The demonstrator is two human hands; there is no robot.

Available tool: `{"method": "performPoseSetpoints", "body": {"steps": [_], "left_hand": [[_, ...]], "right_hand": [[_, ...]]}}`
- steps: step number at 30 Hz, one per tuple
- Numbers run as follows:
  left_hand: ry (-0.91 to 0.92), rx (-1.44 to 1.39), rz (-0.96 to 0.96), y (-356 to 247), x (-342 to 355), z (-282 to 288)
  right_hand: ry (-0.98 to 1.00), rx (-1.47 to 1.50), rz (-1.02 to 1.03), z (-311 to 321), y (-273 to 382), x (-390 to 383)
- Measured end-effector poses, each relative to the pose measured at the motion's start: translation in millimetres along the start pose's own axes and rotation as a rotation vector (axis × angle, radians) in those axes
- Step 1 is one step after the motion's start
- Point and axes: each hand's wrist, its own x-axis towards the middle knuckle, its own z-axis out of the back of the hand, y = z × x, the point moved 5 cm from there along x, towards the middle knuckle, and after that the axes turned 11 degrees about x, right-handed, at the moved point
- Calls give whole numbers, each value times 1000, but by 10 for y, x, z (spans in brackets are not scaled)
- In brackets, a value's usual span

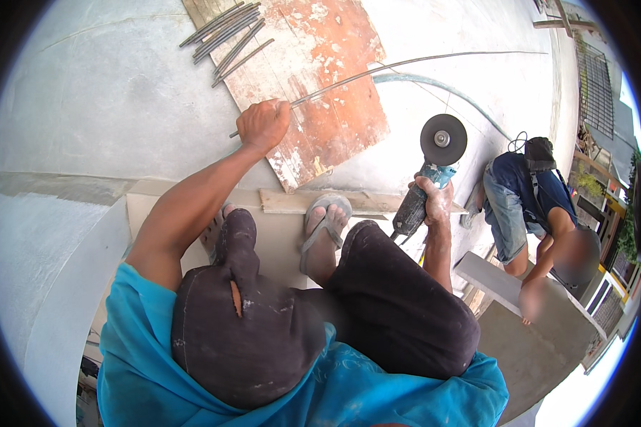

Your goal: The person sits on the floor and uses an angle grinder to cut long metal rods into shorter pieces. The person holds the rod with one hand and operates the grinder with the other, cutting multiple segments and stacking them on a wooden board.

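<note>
My left hand (263, 125) is closed round a long thin steel rod (377, 70) near its left end. The rod slants up to the right across a worn, paint-spattered plywood board (335, 43) and runs on past its edge. In my right hand (436, 198) is an angle grinder (414, 203) with a blue-green head and dark body, its black cutting disc (443, 140) at the top and apart from the rod. Whether the disc turns cannot be seen. Several short cut rods (224, 35) lie in a pile at the board's far left.
A narrow wooden plank (281, 202) lies by my sandalled foot (326, 224). A hose (452, 89) curves across the pale floor on the right. Another person (530, 199) bends over a grey concrete slab (538, 341) at the right. A pale wall (57, 285) stands at the left.
</note>
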Motion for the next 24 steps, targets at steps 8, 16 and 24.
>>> {"method": "performPoseSetpoints", "body": {"steps": [8, 16, 24], "left_hand": [[-21, -109, -70, -89, -43, 92], [-10, -495, -252, -387, -56, 214], [-38, -466, -497, -278, -96, 268]], "right_hand": [[-26, -9, 13, -19, 15, -74], [-14, 5, 4, 0, -62, -51], [-23, 38, 16, 23, -34, -108]]}}
